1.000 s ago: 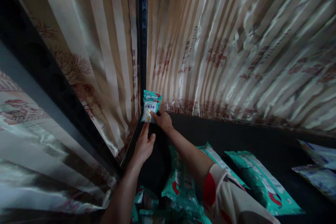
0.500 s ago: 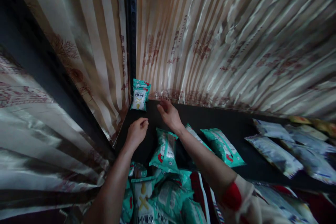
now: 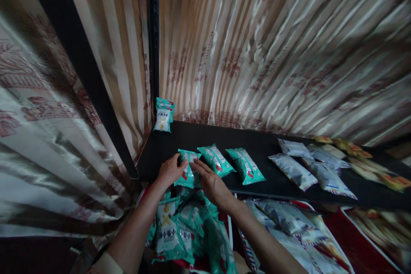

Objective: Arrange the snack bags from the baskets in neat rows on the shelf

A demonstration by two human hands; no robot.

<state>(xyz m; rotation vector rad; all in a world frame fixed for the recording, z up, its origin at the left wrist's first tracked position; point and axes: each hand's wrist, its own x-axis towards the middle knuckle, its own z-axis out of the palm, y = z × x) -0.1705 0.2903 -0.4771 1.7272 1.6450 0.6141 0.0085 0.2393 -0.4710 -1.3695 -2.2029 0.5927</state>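
Note:
A green snack bag (image 3: 189,176) lies at the front edge of the black shelf, between my hands. My left hand (image 3: 171,170) is closed on its left side, with the thumb over the bag and the fingers curled at its edge. Across its right side reaches my right hand (image 3: 213,184), fingers stretched out and touching the bag, thumb hidden. To the right lie a second green bag (image 3: 215,160) and a third green bag (image 3: 245,166). In the back left corner, green bags (image 3: 163,119) stand upright one behind another.
Below the shelf (image 3: 257,141), a red bin with a white rim (image 3: 230,227) holds several green bags. Silver-blue bags (image 3: 292,171) and yellow packs (image 3: 349,147) lie farther right. More bins of bags (image 3: 285,218) stand below. A dark post (image 3: 93,90) and curtains (image 3: 205,51) bound the shelf.
Both hands have come down from the back of the shelf, near the upright bags, onto the nearest green bag. The camera view has shifted, showing more of the shelf's right side.

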